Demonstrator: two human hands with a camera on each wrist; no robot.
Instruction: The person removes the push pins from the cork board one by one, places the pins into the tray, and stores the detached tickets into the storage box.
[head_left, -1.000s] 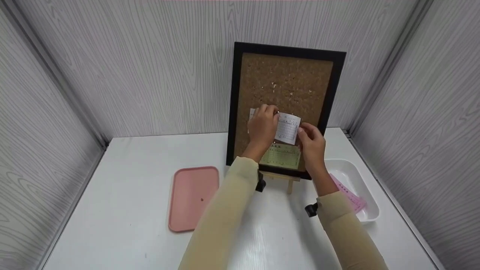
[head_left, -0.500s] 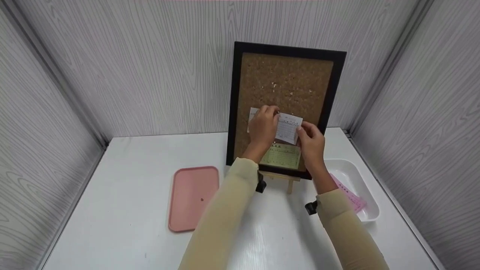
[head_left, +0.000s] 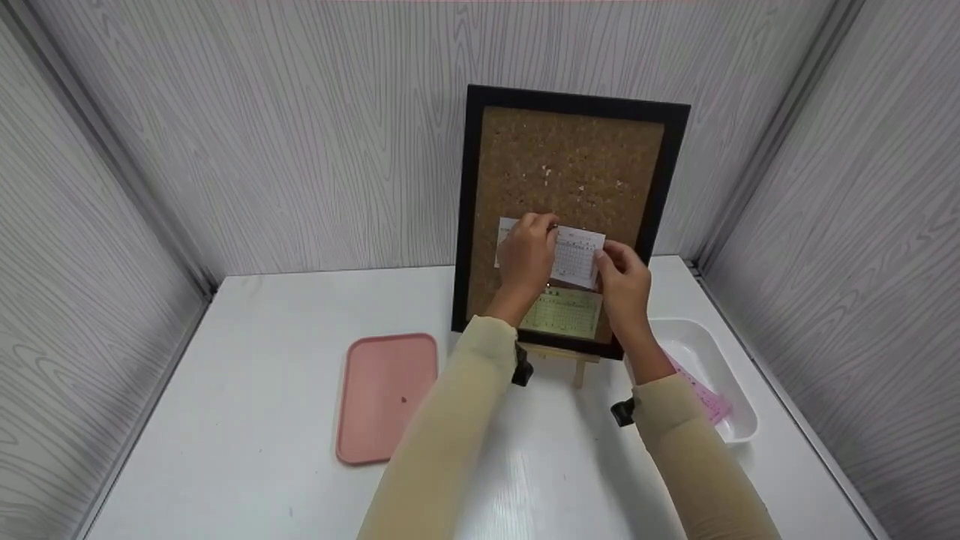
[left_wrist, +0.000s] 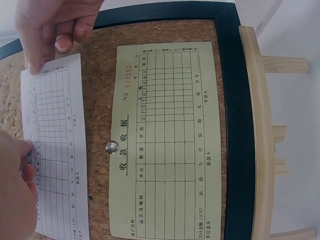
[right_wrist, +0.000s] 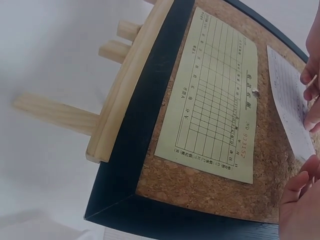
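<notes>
A white receipt slip (head_left: 576, 255) lies against the cork board (head_left: 570, 157), crossing behind my left hand. My left hand (head_left: 527, 251) is at the slip's top edge, fingertips pinching a small silvery pushpin (left_wrist: 29, 157), mostly hidden by the fingers. With thumb and fingers, my right hand (head_left: 626, 281) pinches the slip's right edge; the right wrist view shows both hands (right_wrist: 300, 197) on it. Below hangs a pale green receipt (left_wrist: 165, 140), fixed at its top edge by a round silver pushpin (left_wrist: 112, 147).
The board's black frame (head_left: 577, 100) leans on a wooden easel (head_left: 581, 367). A pink tray (head_left: 386, 397) with a small dark speck lies left of my left arm. Behind my right forearm is a white tray (head_left: 739, 405) holding pink slips (head_left: 709, 401).
The white slip's right edge has shifted slightly outward and now looks flatter. My right hand has risen a little with it. My left hand stays at the top edge.
</notes>
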